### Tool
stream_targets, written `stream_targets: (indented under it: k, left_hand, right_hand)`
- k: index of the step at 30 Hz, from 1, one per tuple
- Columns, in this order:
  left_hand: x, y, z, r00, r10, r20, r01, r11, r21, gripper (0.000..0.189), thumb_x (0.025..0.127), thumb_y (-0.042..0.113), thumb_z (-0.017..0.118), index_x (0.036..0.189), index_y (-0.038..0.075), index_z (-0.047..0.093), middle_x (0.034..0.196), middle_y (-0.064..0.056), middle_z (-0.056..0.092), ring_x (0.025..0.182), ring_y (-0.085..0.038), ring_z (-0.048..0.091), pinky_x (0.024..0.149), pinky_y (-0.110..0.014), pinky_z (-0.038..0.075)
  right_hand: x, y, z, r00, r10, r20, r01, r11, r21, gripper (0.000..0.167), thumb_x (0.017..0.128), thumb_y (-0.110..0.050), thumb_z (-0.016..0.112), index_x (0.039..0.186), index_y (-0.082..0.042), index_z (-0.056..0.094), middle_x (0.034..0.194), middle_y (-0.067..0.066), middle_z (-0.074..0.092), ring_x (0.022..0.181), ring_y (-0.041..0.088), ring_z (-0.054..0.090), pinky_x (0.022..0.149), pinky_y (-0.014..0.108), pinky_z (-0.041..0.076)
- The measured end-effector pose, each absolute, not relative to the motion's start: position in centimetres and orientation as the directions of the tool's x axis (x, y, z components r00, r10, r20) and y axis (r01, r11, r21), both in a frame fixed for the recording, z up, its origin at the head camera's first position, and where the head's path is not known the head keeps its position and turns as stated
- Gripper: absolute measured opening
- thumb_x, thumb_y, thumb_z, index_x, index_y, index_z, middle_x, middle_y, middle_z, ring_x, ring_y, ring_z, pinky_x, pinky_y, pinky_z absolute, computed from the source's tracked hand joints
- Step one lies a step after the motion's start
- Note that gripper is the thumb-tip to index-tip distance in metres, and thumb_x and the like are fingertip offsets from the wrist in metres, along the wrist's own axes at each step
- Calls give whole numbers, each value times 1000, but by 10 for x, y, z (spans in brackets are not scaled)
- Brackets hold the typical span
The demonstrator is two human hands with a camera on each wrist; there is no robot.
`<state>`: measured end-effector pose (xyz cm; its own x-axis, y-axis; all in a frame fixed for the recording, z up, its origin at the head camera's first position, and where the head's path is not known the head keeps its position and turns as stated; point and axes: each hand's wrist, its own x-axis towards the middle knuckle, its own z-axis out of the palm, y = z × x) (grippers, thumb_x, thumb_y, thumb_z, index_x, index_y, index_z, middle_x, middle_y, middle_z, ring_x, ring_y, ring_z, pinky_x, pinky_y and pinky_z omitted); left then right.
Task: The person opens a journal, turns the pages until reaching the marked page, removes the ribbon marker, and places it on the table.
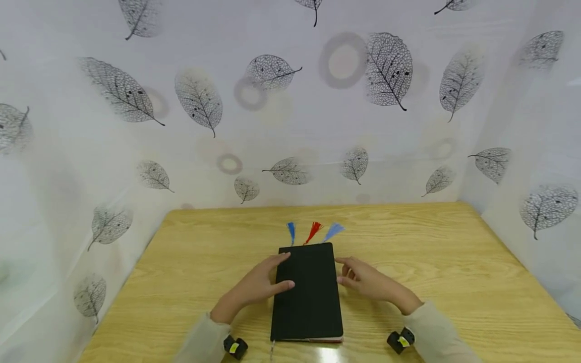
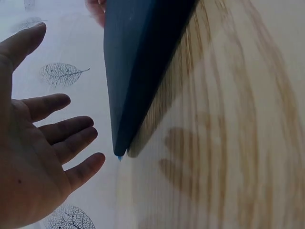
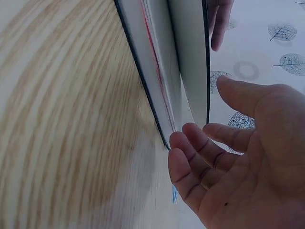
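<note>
The left hand (image 1: 257, 283) is spread wide, its thumb and fingertips over the spine side of a black, rectangular notebook (image 1: 313, 297); whether they touch cannot be told. The right hand (image 1: 371, 282), fingers loosely bent and gripping nothing, is at the opposite edge, where the cover stands lifted off the pages. Handling it well probably calls for light fingertips on that free edge. The notebook lies between both hands on the yellowish wood-grain surface (image 1: 431, 242), blue and red tassels (image 1: 313, 232) beyond its far edge.
</note>
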<state>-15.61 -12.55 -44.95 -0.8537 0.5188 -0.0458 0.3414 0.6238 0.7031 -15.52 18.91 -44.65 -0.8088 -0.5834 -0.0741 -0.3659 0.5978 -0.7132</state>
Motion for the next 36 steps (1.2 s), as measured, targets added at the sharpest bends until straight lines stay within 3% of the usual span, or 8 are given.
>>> stream_targets:
  k: [10,15,24,30,36]
  left_hand:
    - [-156,-119,-445,-810,585,-35,318,489,812,71,91,48,62,150,17,35,154,-14,34,140,-38,35,107,-58,35]
    - [-157,-117,-444,-802,598,-17,318,451,834,69,92,47,61,149,19,36,154,-11,35,141,-36,34,108,-59,33]
    - [-153,-111,-437,-810,586,1,311,428,849,65,92,45,62,147,21,39,152,-8,39,140,-36,36,107,-61,33]
    - [-152,-115,-426,-856,516,3,285,467,837,60,94,46,58,146,21,41,148,-9,44,131,-35,47,104,-56,39]
    - [-149,-123,-412,-876,481,29,291,480,827,61,95,44,57,148,22,36,142,-6,50,121,-27,56,99,-48,44]
  right_hand:
    - [-155,182,-437,-798,-602,-30,-313,457,-833,62,99,-25,54,149,1,26,108,7,52,93,6,54,81,23,48]
    - [-156,170,-429,-806,-592,0,-305,416,-857,62,100,-26,54,150,-4,26,111,9,51,93,8,54,79,24,48]
    - [-154,146,-413,-809,-587,32,-303,369,-879,60,101,-25,51,150,-4,24,113,13,54,90,14,60,75,25,50]
    - [-153,122,-400,-816,-577,41,-319,389,-864,57,102,-27,48,150,-5,25,111,12,57,92,21,62,73,25,50]
    - [-148,97,-391,-810,-584,53,-368,435,-822,59,102,-29,48,150,-4,25,111,10,59,88,17,62,70,24,49]
